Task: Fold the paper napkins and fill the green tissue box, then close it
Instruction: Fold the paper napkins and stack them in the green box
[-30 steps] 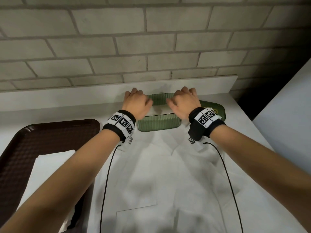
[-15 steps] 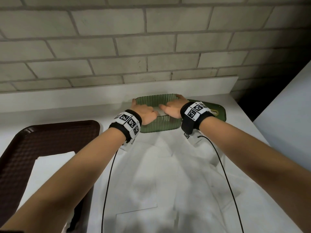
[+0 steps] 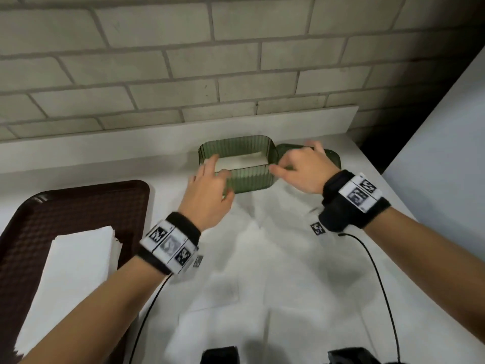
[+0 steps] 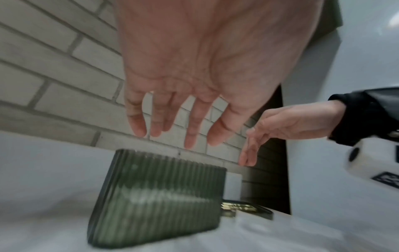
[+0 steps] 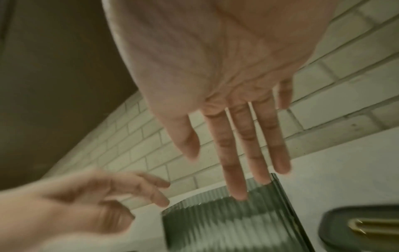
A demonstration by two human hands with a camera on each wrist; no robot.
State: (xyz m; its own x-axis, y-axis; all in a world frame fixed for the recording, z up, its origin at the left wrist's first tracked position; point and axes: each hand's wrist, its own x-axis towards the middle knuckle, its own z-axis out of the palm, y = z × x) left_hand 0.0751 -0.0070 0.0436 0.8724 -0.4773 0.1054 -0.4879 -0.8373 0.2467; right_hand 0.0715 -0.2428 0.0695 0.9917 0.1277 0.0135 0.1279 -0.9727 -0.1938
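Observation:
The green ribbed tissue box (image 3: pixel 246 179) stands open near the back of the white counter, with folded white napkins (image 3: pixel 241 161) lying inside. Its green lid (image 3: pixel 333 156) lies flat just to the right of it, partly under my right hand (image 3: pixel 296 164). That hand hovers beside the box's right wall with its fingers straight and spread, holding nothing. My left hand (image 3: pixel 210 179) hangs over the box's near left corner, fingers relaxed and empty. In the wrist views the left fingers (image 4: pixel 138 126) and right fingers (image 5: pixel 237 187) float above the box (image 4: pixel 155 196) (image 5: pixel 226 225).
A brown tray (image 3: pixel 78 200) at the left holds a stack of white napkins (image 3: pixel 73 271). An unfolded white napkin sheet (image 3: pixel 262 258) covers the counter in front of the box. The brick wall stands close behind; the counter's edge runs along the right.
Both hands have come up out of the box, where they were pressing on the napkins. The left drew back toward me; the right moved right, over the lid.

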